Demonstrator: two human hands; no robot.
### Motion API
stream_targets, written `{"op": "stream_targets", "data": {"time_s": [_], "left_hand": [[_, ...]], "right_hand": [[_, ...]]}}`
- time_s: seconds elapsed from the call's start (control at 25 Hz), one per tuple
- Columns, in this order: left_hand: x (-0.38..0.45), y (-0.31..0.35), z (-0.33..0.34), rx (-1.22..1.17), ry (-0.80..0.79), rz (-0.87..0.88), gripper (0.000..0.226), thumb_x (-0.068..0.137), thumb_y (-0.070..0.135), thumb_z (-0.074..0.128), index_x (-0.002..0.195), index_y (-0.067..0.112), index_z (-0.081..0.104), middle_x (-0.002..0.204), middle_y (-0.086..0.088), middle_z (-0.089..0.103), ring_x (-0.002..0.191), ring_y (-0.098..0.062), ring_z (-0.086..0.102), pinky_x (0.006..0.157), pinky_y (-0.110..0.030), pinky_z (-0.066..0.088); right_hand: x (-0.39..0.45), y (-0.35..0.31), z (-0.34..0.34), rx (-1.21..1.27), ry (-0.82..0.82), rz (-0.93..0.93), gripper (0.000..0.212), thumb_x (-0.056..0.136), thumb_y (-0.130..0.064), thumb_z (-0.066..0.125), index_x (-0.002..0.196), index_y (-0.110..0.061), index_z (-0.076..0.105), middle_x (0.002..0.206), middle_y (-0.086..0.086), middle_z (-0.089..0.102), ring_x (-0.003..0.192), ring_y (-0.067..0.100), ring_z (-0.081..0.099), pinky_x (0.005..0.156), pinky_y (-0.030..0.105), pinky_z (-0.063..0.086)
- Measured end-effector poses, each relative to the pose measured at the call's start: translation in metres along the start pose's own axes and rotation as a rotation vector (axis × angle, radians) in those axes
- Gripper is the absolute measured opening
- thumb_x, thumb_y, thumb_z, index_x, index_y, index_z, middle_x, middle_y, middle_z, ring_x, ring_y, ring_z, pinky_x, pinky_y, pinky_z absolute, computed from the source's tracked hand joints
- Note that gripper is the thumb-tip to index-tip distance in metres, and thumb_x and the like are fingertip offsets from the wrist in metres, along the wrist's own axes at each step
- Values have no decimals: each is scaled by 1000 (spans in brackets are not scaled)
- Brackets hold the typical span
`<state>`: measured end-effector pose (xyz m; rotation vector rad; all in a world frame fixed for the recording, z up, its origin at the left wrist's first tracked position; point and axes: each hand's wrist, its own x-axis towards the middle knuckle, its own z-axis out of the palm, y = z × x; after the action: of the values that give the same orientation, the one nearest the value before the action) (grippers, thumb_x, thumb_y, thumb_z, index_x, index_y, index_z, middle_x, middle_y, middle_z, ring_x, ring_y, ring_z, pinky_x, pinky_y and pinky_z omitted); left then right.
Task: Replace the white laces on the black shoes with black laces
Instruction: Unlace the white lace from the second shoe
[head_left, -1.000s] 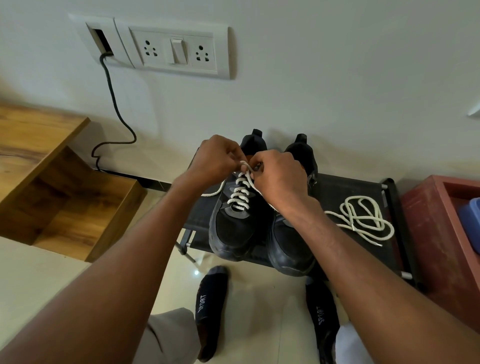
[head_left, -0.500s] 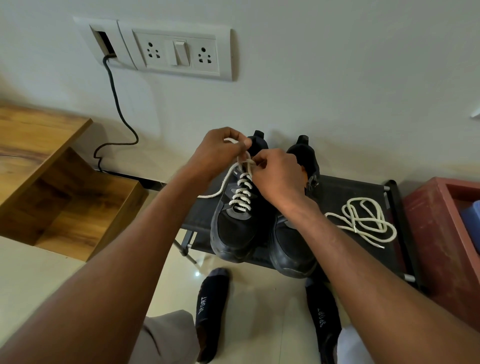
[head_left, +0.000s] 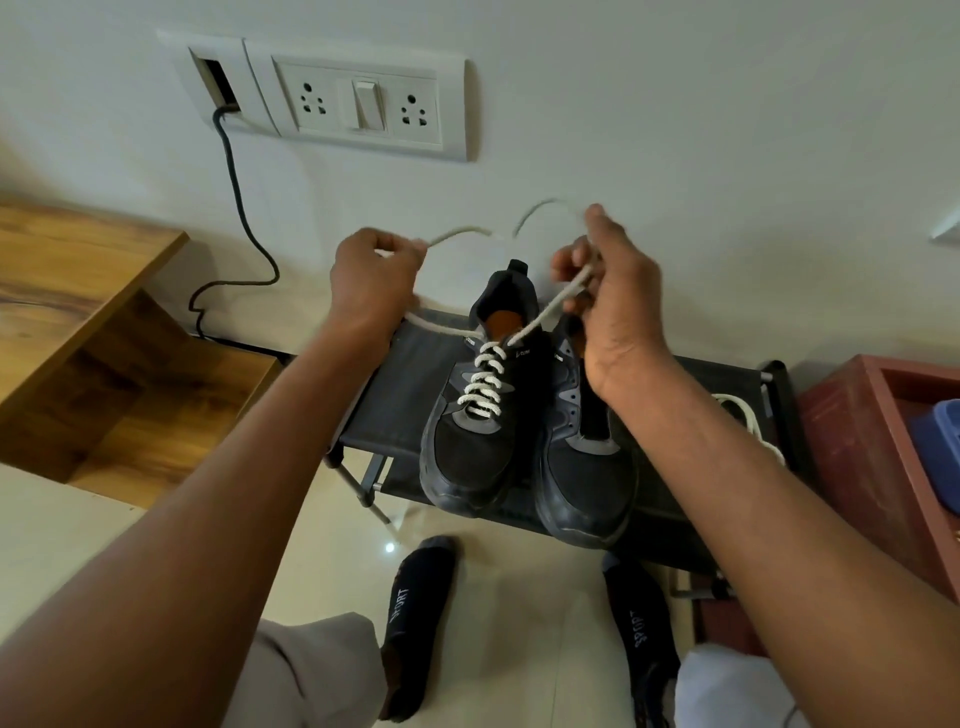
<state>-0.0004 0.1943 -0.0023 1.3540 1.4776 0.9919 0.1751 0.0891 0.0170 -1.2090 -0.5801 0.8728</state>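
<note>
Two black shoes stand side by side on a black fabric rack (head_left: 410, 395). The left shoe (head_left: 478, 441) still carries a white lace (head_left: 484, 382) crossed through its eyelets. The right shoe (head_left: 582, 467) shows no lace. Both loose ends of the white lace are pulled up and apart above the left shoe. My left hand (head_left: 371, 275) grips the left end. My right hand (head_left: 608, 291) pinches the right end, whose tail curls above my fingers. A second white lace (head_left: 748, 415) lies loose on the rack, partly hidden behind my right forearm.
A wall with a socket panel (head_left: 358, 104) and a hanging black cable (head_left: 239, 208) rises behind the rack. Wooden shelving (head_left: 78, 312) stands at the left, a red box (head_left: 872, 467) at the right. My socked feet (head_left: 415, 623) rest on the tiled floor below.
The bow on the left shoe has come undone. Both hands have moved up and apart, drawing the two lace ends out from the top eyelets.
</note>
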Motion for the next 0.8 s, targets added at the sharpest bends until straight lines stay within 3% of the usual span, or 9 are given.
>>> {"op": "stream_targets", "data": {"time_s": [0.12,0.2,0.28,0.32,0.4,0.48,0.6,0.68,0.8], "left_hand": [[0,-10,-7,332,42,26,15,93,22,56,102,18,67,98,-4,70,82,-26,73,78,-37,60],[-8,-10,-13,564,-32,43,21,87,20,52,96,13,70,96,-8,69,88,-32,69,84,-44,60],[-20,-11,-15,791,-130,40,21,85,28,55,89,10,65,100,-14,68,92,-37,66,87,-48,58],[-28,-10,-15,910,-185,24,24,87,35,58,90,11,61,108,-16,65,98,-37,63,91,-51,55],[-42,-10,-11,1114,-255,17,37,93,46,62,110,14,59,127,-16,54,117,-39,53,102,-56,45],[-52,-5,-3,1110,-234,118,41,96,45,61,127,19,57,135,-15,47,125,-40,46,104,-57,39],[-51,-9,10,860,-365,316,45,94,31,65,138,34,56,142,-5,49,131,-32,50,105,-51,44],[-44,-14,17,846,-539,362,58,92,25,70,145,38,52,149,2,48,137,-26,48,109,-49,44],[-32,-13,26,884,-693,371,66,92,15,73,153,28,48,157,1,43,142,-24,43,114,-41,38]], "right_hand": [[-3,-11,-20,6,93,-85,40,105,-34,57,71,-13,58,56,5,49,51,21,54,59,32,52],[-5,-10,-37,-448,124,-108,36,104,-36,56,81,-9,60,57,2,57,45,18,58,55,37,55],[-9,-2,-53,-982,148,-103,25,100,-37,59,105,-12,61,84,2,69,65,21,67,56,37,55],[-13,0,-57,-1146,161,-69,31,98,-33,62,120,-12,56,103,5,68,80,24,66,58,34,51],[-17,4,-63,-1348,166,-96,63,91,-23,69,144,-7,38,133,14,53,110,36,55,72,37,48],[-17,7,-65,-1477,145,-287,74,87,-21,72,151,-7,36,144,17,42,127,39,44,88,49,51],[-18,17,-57,-1474,-123,-406,62,89,-45,76,142,-21,54,143,6,48,133,31,44,101,50,44],[-19,28,-44,-1510,-304,-405,78,84,-65,74,148,-28,50,149,0,47,142,25,40,110,53,35],[-16,43,-24,-1585,-475,-338,113,72,-83,70,161,-25,30,168,-1,28,157,19,20,122,63,13]]}}
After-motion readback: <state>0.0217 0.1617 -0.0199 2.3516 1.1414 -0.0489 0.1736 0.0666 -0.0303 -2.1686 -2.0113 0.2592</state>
